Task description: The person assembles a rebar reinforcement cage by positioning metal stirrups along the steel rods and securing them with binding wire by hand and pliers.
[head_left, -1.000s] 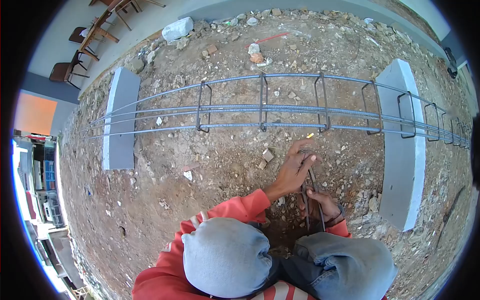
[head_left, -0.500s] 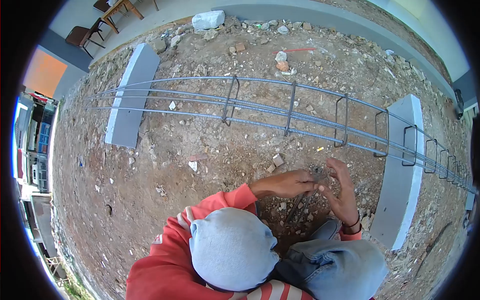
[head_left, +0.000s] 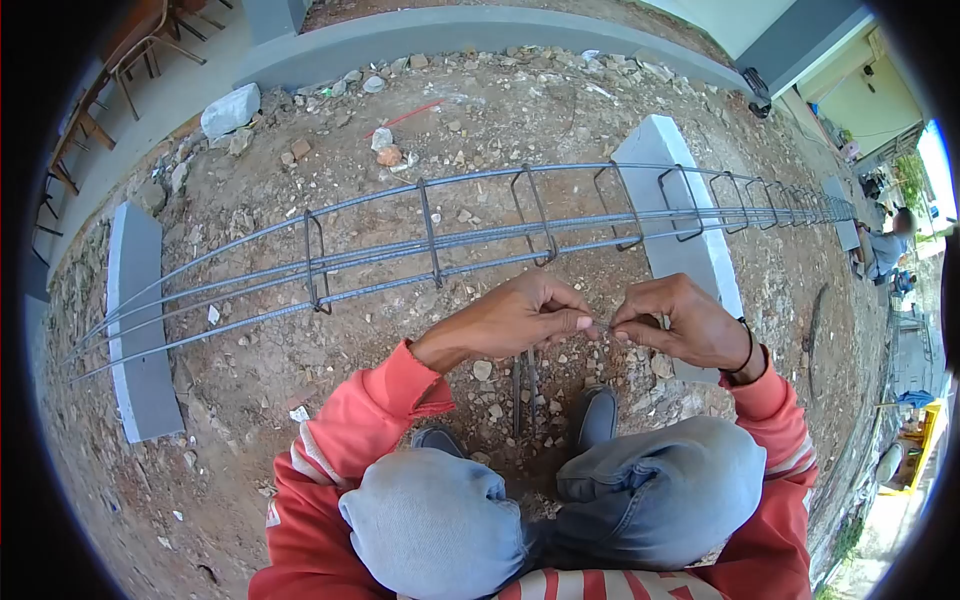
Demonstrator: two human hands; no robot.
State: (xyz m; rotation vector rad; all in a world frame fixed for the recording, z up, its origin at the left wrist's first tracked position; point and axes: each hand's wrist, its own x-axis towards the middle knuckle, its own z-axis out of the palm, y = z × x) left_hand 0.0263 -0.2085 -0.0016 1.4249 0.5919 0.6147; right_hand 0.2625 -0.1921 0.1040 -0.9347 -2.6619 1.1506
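Both my hands are raised side by side over the ground, in front of my knees. My left hand (head_left: 522,318) is closed, thumb and fingertips pinched together. My right hand (head_left: 688,322) is also in a pinch, its fingertips close to those of the left. Something small and thin may be between them, too fine to make out. Just beyond the hands runs a long rebar cage (head_left: 480,234) with square stirrups (head_left: 432,232) around its bars. Below my left hand, two dark rods (head_left: 524,392) lie between my shoes, their far ends hidden.
The rebar rests across two grey blocks, one at left (head_left: 145,330) and one at right (head_left: 690,262). A white stone (head_left: 230,110) and a red stick (head_left: 405,118) lie beyond on rubble. Chairs (head_left: 150,50) stand at upper left. Another person (head_left: 886,250) is at far right.
My view has swung to the right and straightened, so the cage's far end and another person now show. My hands have lifted nearer the bars, with both now pinched.
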